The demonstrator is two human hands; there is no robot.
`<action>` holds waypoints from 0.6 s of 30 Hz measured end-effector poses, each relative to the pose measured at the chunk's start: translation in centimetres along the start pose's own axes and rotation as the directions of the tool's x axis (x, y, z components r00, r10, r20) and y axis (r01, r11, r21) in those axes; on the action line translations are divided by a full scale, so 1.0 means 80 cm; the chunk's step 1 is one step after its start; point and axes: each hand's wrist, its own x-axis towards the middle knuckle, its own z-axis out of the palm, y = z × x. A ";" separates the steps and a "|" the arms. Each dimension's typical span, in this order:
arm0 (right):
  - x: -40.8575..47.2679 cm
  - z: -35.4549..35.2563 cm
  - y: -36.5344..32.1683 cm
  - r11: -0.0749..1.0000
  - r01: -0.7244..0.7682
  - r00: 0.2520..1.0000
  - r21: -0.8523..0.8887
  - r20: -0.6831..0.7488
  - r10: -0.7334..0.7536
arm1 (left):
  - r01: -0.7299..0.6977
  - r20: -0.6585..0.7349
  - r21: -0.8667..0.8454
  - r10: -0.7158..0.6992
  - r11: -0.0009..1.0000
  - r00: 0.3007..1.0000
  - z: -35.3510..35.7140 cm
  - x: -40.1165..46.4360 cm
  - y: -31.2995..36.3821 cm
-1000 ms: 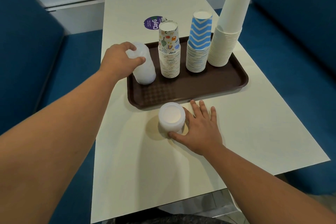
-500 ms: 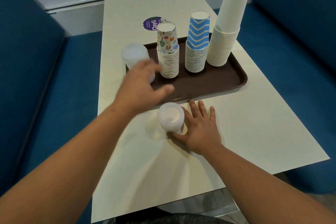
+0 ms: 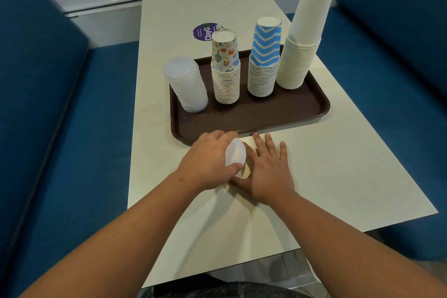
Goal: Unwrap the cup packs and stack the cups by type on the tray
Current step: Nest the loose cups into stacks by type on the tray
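Cups [image 3: 235, 155] on the worktop [image 3: 338, 164] are now gripped by your left hand [image 3: 208, 162], come from the tray [image 3: 266, 113]; your right hand [image 3: 268, 172] lies flat, open.

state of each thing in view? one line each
Left hand: grips small clear stack.
Right hand: flat on table, fingers straight, beside small clear stack.
Small clear stack: off tray, tilted.
Tall clear stack: on tray, upside down.
Printed stack: on tray, upside down.
Blue stack: same.
White stack: same.
Tray: on table.
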 end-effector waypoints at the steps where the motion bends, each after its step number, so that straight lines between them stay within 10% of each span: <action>1: -0.001 0.000 0.000 1.000 0.000 1.000 0.000 -0.001 0.000 | -0.004 -0.011 -0.006 0.004 1.000 1.000 -0.001 -0.001 0.000; 9: 0.000 0.007 0.001 0.998 -0.006 0.999 0.061 -0.038 0.008 | -0.144 -0.317 -0.086 0.110 0.986 0.942 -0.040 -0.005 -0.009; 18: -0.001 0.007 0.002 0.998 0.011 0.998 0.063 -0.063 -0.007 | 0.154 -0.502 -0.229 -0.252 0.961 0.827 -0.148 0.081 -0.071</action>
